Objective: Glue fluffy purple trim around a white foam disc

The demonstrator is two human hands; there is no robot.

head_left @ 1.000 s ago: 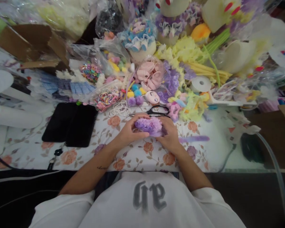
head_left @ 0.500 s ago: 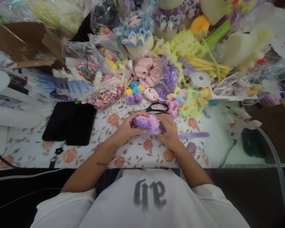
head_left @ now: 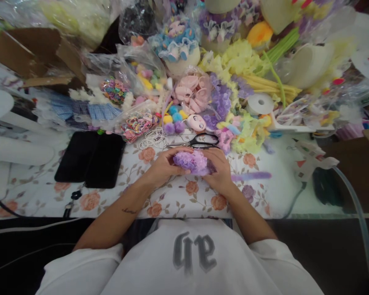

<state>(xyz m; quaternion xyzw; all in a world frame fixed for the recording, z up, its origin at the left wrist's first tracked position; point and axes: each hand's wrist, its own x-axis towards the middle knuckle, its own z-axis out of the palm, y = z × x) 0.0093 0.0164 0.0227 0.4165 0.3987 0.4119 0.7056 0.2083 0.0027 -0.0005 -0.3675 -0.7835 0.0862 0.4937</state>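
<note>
A ruffled ball of purple and pink lace (head_left: pixel 192 161) is held between my two hands over the floral tablecloth. My left hand (head_left: pixel 164 166) grips its left side, thumb in front and fingers behind. On the other side, my right hand (head_left: pixel 219 167) closes round the right edge, its fingers partly hidden. Just beyond my hands lie black-handled scissors (head_left: pixel 204 140). A fuzzy purple pipe cleaner (head_left: pixel 252 176) lies to the right of my right hand.
Two black phones (head_left: pixel 90 159) lie at the left. A hot glue gun (head_left: pixel 315 157) stands at the right. Along the back are piled a doll's head (head_left: pixel 197 122), a white ribbon roll (head_left: pixel 260 103), pearl strings (head_left: pixel 153 139), yellow mesh (head_left: pixel 240 57) and a cardboard box (head_left: pixel 27 53).
The lace ball has shifted very slightly down in view. Both hands keep their hold, and the rest looks the same.
</note>
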